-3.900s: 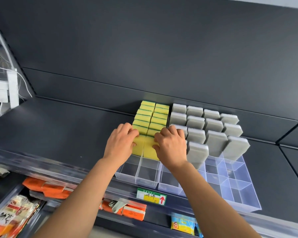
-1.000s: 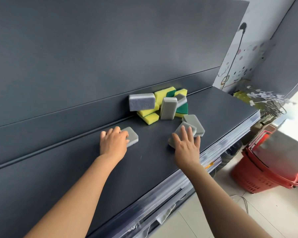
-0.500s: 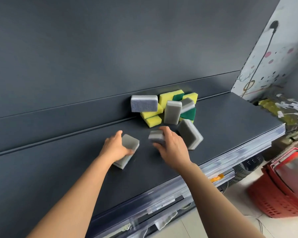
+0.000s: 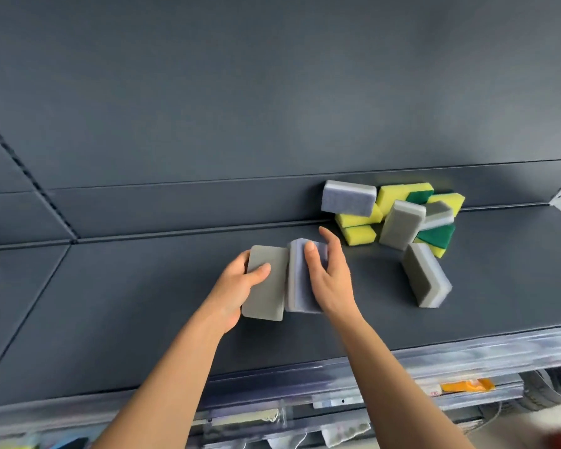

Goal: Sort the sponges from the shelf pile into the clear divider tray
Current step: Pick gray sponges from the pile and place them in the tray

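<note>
The left hand (image 4: 237, 280) is gripping a grey sponge (image 4: 266, 286) and the right hand (image 4: 331, 277) is gripping a second sponge (image 4: 300, 280), the two sponges touching side by side above the shelf (image 4: 143, 303), left of the pile (image 4: 399, 215).

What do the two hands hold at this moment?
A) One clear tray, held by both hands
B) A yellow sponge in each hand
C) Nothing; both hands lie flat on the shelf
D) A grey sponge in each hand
D: the left hand grips one grey sponge and the right hand grips a second grey sponge, side by side, while the yellow sponges lie in the pile at the back.
</note>
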